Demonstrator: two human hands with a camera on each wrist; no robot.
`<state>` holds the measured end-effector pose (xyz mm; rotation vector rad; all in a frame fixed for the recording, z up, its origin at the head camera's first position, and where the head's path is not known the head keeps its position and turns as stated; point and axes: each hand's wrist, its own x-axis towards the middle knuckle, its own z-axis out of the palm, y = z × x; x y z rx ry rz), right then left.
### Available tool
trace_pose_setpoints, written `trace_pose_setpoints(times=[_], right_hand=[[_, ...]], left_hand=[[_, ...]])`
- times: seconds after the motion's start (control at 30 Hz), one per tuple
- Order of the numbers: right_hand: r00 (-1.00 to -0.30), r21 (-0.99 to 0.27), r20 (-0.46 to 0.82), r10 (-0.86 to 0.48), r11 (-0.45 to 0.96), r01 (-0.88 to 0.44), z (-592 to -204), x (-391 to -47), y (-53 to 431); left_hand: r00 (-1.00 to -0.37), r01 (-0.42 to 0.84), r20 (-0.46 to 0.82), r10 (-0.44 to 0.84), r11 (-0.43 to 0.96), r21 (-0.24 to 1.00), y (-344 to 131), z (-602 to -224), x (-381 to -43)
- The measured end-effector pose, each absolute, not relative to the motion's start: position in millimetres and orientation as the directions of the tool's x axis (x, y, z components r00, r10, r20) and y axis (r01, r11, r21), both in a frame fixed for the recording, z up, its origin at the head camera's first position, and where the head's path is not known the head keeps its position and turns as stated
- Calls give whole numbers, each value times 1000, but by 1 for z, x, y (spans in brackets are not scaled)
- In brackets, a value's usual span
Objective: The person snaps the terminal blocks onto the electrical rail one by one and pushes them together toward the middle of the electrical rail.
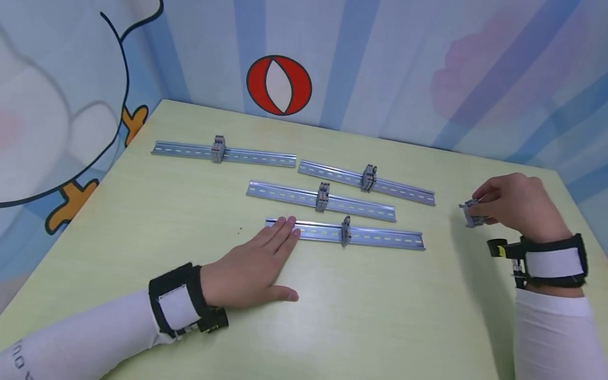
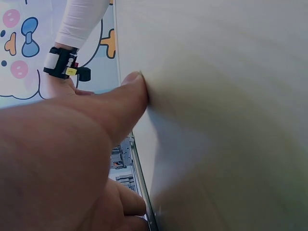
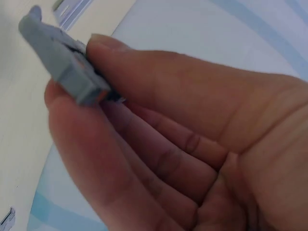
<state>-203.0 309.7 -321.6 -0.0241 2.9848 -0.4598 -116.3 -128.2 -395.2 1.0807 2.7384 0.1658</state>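
Note:
Four slotted metal DIN rails lie on the table, each carrying grey terminal block pieces. My left hand [image 1: 252, 269] lies flat with straight fingers, its fingertips resting on the left end of the nearest rail [image 1: 385, 237]. A thin grey block [image 1: 346, 230] stands upright near that rail's middle. Over the table's right side, my right hand [image 1: 515, 203] pinches a small grey terminal block [image 3: 72, 67] between thumb and fingers. The right wrist view shows orange spots on this block; the fingers hide part of it.
Behind the nearest rail lie the middle rail [image 1: 280, 193], the right rear rail [image 1: 408, 192] and the left rear rail [image 1: 180, 150]. Their blocks stand up from them. A patterned wall [image 1: 389, 68] rises along the table's [image 1: 356, 316] back edge.

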Motion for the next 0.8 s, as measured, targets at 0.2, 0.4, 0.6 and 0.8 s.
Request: trace_pose_setpoints(times=[0.2, 0.4, 0.6, 0.8], right_hand=[[-968, -320, -221, -117, 947, -42, -314, -196, 290], [-942, -311, -282, -184, 946, -92, -314, -191, 267], [-912, -318, -334, -241, 939, -131, -319, -191, 253], [-888, -313, -384, -252, 941, -132, -327, -193, 245]], left_hand=[[-716, 662, -141, 684, 729, 175, -128, -394, -116], [-716, 658, -146, 683, 730, 185, -127, -394, -117], [-716, 657, -154, 681, 731, 183, -127, -394, -117], [-716, 658, -154, 681, 731, 180, -128, -395, -118]])
